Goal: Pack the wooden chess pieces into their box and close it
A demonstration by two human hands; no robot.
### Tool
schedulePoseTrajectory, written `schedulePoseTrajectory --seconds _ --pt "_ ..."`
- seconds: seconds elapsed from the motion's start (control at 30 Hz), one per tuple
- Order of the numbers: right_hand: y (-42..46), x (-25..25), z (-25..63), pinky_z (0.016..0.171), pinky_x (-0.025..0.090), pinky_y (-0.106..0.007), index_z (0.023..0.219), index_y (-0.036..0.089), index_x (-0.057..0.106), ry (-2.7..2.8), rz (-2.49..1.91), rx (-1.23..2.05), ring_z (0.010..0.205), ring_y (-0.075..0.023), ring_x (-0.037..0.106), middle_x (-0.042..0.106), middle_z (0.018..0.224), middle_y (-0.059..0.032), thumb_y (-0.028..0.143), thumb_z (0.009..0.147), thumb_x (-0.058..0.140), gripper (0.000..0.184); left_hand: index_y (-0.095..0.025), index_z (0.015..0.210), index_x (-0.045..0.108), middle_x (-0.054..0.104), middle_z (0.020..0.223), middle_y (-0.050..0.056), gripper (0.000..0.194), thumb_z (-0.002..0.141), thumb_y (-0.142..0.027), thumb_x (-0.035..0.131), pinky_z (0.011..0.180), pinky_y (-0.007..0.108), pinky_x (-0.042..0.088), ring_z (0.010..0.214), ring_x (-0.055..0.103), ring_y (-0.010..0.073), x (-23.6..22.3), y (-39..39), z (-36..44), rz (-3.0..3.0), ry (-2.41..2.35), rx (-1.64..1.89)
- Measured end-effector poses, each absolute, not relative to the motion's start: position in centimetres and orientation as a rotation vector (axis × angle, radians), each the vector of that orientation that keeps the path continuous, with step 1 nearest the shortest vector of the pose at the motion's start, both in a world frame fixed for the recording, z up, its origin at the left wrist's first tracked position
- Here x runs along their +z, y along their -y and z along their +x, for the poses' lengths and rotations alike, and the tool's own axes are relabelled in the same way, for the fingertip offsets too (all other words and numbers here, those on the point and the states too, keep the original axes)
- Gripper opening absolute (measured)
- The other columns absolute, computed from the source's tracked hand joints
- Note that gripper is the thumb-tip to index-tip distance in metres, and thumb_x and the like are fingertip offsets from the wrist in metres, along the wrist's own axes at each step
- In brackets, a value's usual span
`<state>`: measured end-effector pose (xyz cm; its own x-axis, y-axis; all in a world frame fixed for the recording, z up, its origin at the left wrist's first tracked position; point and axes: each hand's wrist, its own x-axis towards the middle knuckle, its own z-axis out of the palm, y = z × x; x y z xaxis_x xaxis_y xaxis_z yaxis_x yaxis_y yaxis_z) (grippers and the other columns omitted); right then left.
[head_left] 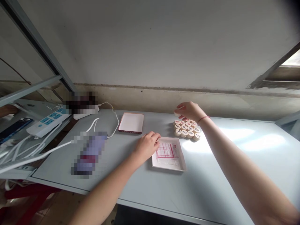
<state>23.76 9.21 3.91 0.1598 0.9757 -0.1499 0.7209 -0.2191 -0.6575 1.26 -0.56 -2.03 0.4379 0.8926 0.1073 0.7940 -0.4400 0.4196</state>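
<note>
box point(182, 161) holds lined sheet point(166, 151); left fingers point(155, 136) grip its rim, right fingers point(182, 105) a disc point(177, 114).

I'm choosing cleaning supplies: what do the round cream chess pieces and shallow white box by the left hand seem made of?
Round cream chess pieces: wood or plastic, unclear which; smooth, pale surfaces. Shallow white box: probably matte cardboard, given its thin, dull walls.

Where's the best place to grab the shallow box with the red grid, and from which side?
I'd probably pinch the shallow box by its right wall, coming from the right: that thin edge stands up and no hand covers it, while the left hand is at the far left corner.
</note>
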Motion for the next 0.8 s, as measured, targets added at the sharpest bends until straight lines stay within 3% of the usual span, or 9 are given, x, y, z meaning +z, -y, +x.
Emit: schedulePoseTrajectory --seconds 0.1,0.3,0.47,0.63,0.8 --pt "-6.4 3.8 23.0 0.049 0.056 -0.023 0.102 0.014 0.064 1.598 -1.766 0.911 0.065 -0.0168 0.069 0.069 0.101 -0.0111 0.032 0.072 0.07 0.035 -0.024 0.098 0.064 0.065 0.097 0.001 0.022 0.085 -0.014 0.048 0.074 0.025 0.048 0.083 0.062 0.0161 -1.9 0.6 1.3 2.432 -1.451 0.432" --pt "-0.6 1.7 21.4 0.052 0.059 -0.028 0.098 0.014 0.064 1.612 -1.536 1.13 0.073 -0.0197 0.068 0.07 0.09 -0.01 0.044 0.074 0.067 0.038 -0.024 0.097 0.065 0.064 0.096 0.002 0.023 0.081 -0.013 0.054 0.071 0.025 0.048 0.085 0.062 0.0173 -2.0 0.5 1.3 2.496 -1.44 0.39" --pt "1.9 -0.1 20.8 0.059 0.06 -0.032 0.099 0.015 0.064 1.623 -1.461 1.118 0.08 -0.0214 0.067 0.068 0.098 -0.0117 0.05 0.075 0.065 0.043 -0.026 0.105 0.062 0.064 0.097 0.002 0.026 0.083 -0.015 0.054 0.074 0.026 0.049 0.086 0.062 0.0171 -2.4 0.5 1.2 2.558 -1.434 0.414" --pt "2.9 -0.3 20.1 0.074 0.058 -0.033 0.099 0.017 0.063 1.611 -1.43 1.06 0.09 -0.0218 0.066 0.066 0.105 -0.0112 0.049 0.077 0.064 0.039 -0.022 0.132 0.044 0.058 0.12 0.009 0.06 0.08 -0.04 0.065 0.088 0.038 0.05 0.104 0.059 0.0253 -2.4 0.7 1.3 2.602 -1.324 0.723" --pt "3.0 -0.2 19.6 0.075 0.058 -0.036 0.097 0.017 0.061 1.51 -1.336 1.095 0.089 -0.0233 0.066 0.067 0.097 -0.0112 0.052 0.073 0.068 0.043 -0.022 0.117 0.055 0.064 0.108 0.005 0.028 0.09 -0.03 0.054 0.087 0.033 0.052 0.097 0.063 0.0187 -2.5 1.2 2.1 2.496 -1.07 0.961"
